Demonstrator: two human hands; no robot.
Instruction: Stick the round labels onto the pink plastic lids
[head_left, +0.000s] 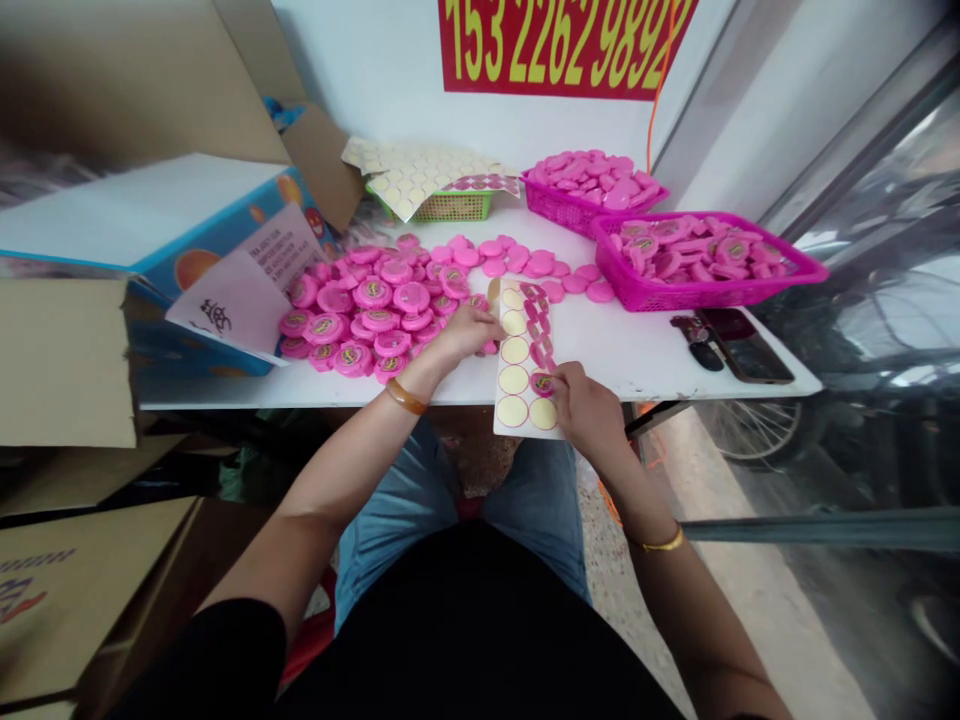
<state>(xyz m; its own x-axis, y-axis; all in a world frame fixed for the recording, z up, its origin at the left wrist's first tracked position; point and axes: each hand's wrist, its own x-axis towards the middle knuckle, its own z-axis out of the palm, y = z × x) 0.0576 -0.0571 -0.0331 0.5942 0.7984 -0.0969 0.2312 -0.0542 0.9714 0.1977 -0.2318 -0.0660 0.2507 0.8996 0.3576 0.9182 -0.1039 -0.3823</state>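
Pink round sticker (542,384) is pinched between R hand (589,412) fingers, right at the sheet's surface; looks like the peel-off step, though can't tell if it's coming off or going down. Sticker sheet (514,380) runs lengthwise front-to-back, far end on the white table (600,350), near end jutting past the front edge, cream circles down its left side. L hand (465,335) fingers lie across the sheet's left edge, can't tell if gripping or just pressing. Labelled pink plastic discs (373,292) sit left of the sheet, w/ a pink plastic basket (705,292) toward the right end.
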